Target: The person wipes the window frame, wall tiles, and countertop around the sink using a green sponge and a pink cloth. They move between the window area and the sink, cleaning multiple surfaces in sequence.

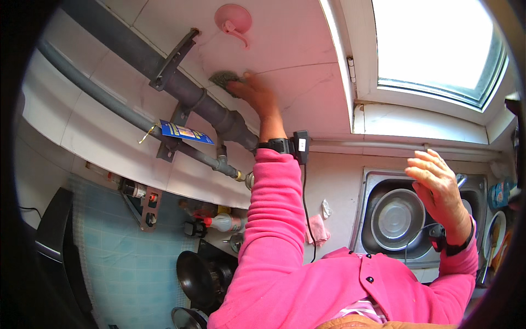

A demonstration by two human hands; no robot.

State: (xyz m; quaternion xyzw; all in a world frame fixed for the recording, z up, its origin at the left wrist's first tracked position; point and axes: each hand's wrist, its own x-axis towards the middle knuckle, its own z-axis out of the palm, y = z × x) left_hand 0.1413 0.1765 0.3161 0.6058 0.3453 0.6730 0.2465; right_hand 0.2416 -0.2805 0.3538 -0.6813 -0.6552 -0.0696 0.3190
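Note:
My left hand [260, 95] reaches up to the pale tiled wall [304, 78], its fingers on a dark green scouring pad [224, 79] that is pressed against the tiles. Hand and pad are slightly blurred. Above the pad, a pink suction hook [233, 20] sticks to the wall; thick grey pipes [205, 107] run just below it. My right hand [441, 187] is raised over the steel double sink [361, 222], fingers extended, with nothing seen in it. A round metal basin [396, 220] sits in the sink beneath. Both wrists wear black straps with small devices.
A metal bracket [174, 59] juts from the wall, and a blue printed tag [187, 132] hangs on the thinner pipe. Lower left are a dark wok [197, 273] and a spray bottle [224, 222]. A pink cloth [316, 230] lies beside the sink; a window [435, 45] is upper right.

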